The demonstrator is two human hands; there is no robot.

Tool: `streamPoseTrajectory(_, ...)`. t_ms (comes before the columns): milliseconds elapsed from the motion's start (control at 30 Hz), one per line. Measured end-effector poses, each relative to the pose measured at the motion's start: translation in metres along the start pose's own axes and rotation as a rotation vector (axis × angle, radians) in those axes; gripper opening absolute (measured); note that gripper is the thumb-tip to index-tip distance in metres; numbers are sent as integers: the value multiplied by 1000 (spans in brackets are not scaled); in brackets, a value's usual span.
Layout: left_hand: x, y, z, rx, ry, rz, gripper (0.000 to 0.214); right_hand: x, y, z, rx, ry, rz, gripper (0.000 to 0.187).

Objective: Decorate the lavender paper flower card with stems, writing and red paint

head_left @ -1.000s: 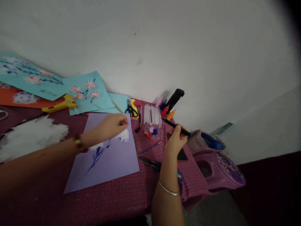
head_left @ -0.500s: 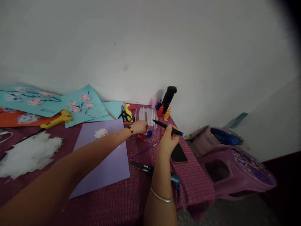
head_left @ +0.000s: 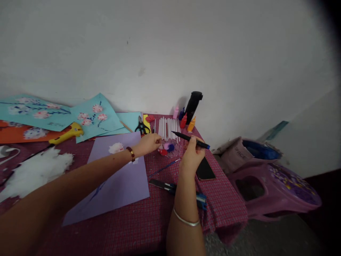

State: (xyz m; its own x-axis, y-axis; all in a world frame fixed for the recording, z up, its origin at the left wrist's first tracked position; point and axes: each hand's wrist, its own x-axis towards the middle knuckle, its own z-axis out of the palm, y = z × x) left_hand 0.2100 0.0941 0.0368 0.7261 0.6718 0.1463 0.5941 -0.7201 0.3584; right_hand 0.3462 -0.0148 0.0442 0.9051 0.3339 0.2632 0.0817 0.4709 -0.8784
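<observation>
My right hand [head_left: 194, 153] holds a black marker [head_left: 183, 136] with a blue end, its dark tip pointing left. My left hand [head_left: 149, 144] has its fingers pinched together just left of a clear palette [head_left: 176, 150]. Whatever is between those fingertips is too small to make out. Red paint [head_left: 163, 152], lilac and dark blue blobs lie in the palette. Under my left forearm spreads a lilac sheet of paper [head_left: 130, 185], bearing a white tissue flower [head_left: 116, 148] and dark blue painted strokes. A thin blue paintbrush [head_left: 165, 168] lies between my hands.
White glue sticks [head_left: 169, 128], scissors [head_left: 141, 127] and paint bottles [head_left: 183, 121] stand or lie near the wall. A box cutter [head_left: 161, 184] and phone [head_left: 205, 169] are by my right arm. At left are white tissue pieces [head_left: 39, 169], a yellow glue gun [head_left: 69, 133] and flower pictures [head_left: 92, 117].
My left hand has drawn back leftward from over the palette, uncovering the paint blobs. My right hand still holds the marker in nearly the same pose. The view has shifted slightly.
</observation>
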Motion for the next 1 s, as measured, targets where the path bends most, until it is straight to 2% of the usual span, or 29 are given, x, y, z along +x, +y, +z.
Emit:
streamPoseTrajectory(100, -8, -4, 7, 44, 17, 43, 15, -1, -1, 0, -11, -8, -4, 26)
streamPoseTrajectory(300, -8, -9, 14, 52, -49, 93, 14, -3, -7, 2, -9, -8, 4, 27)
streamPoseTrajectory(433, 2, -13, 17, 23, -102, 67, 12, -4, -8, 2, 2, -25, 20, 26)
streamPoseTrajectory(633, 24, -18, 15, -38, -258, 42, 30, -2, -3, 1, -10, -32, 5, 25)
streamPoseTrajectory(733, 26, -16, 8, -53, -258, 12, 30, -1, -1, 1, -20, -30, 0, 25)
streamPoseTrajectory(833, 22, -17, -6, -64, -184, -31, 22, 1, 0, -1, -54, -39, -6, 26)
streamPoseTrajectory(933, 7, -25, -28, -66, -74, -83, 20, 2, 3, -2, -83, -51, -3, 26)
streamPoseTrajectory(1000, -13, -35, -46, -64, -17, -113, 25, 3, 7, -1, -106, -68, -2, 27)
